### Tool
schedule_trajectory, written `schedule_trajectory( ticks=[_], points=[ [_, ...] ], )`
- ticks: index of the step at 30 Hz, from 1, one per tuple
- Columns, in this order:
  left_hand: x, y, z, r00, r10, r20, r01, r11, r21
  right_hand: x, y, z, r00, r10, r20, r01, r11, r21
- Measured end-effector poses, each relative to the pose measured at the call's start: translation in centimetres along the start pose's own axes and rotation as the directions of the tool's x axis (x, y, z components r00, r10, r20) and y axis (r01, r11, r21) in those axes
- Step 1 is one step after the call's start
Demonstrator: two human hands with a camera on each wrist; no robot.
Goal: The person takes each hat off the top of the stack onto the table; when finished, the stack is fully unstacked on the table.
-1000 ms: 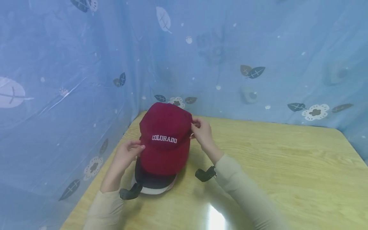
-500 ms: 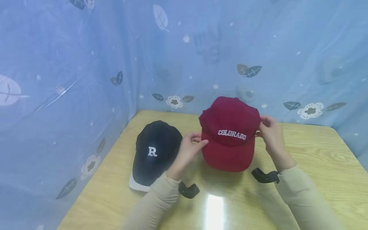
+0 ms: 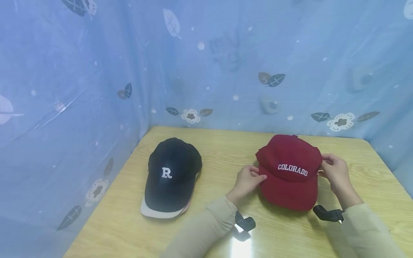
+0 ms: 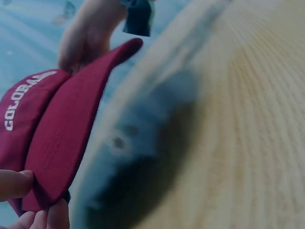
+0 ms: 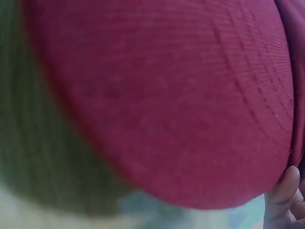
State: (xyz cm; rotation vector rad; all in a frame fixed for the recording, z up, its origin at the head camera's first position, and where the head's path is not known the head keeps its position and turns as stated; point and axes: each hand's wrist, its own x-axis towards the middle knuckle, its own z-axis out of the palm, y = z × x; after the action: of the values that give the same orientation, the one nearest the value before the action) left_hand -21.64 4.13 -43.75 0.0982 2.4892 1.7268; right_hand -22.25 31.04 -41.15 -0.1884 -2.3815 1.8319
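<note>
A red baseball cap (image 3: 288, 170) with white COLORADO lettering is held between both hands at the right of the table, its brim toward me. My left hand (image 3: 248, 182) pinches the brim's left corner, thumb on top and fingers beneath, as the left wrist view shows on the cap (image 4: 66, 129). My right hand (image 3: 337, 175) pinches the cap's right side near where brim and crown meet. In the right wrist view the brim (image 5: 167, 105) fills most of the picture, with the right thumb (image 5: 286, 183) at its corner. A shadow lies below the brim.
A black cap (image 3: 174, 175) with a white R sits at the left of the wooden table (image 3: 222, 154), a pale brim (image 3: 158, 212) showing under its own. A blue patterned curtain (image 3: 206, 64) stands behind and along the left. Each wrist wears a black camera mount (image 3: 327, 214).
Both hands have carried the red cap from over the black cap to the right, then lowered it toward the table. The black cap has come into full view.
</note>
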Motion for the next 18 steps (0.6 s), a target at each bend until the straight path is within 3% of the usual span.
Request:
schedule_trajectory(
  ticks=[5,12,15,18],
  points=[
    [0.2,-0.9,1.4,0.999,-0.029,-0.015,0.030,0.997,0.075,0.3,2.0,-0.2,0.998,0.060,0.022,-0.057,0.992,-0.115],
    [0.3,-1.6,1.6,0.999,-0.037,0.020,0.032,0.980,0.196,0.0,3.2,-0.1,0.994,0.100,0.036,-0.089,0.968,-0.235],
    [0.2,-1.3,1.3,0.999,-0.035,0.041,0.023,0.966,0.258,0.0,3.3,-0.3,0.996,0.083,0.035,-0.068,0.948,-0.311],
    [0.0,-0.9,0.1,0.998,-0.022,0.065,0.002,0.958,0.288,0.1,3.0,-0.5,0.999,0.032,0.018,-0.021,0.898,-0.440]
  ],
)
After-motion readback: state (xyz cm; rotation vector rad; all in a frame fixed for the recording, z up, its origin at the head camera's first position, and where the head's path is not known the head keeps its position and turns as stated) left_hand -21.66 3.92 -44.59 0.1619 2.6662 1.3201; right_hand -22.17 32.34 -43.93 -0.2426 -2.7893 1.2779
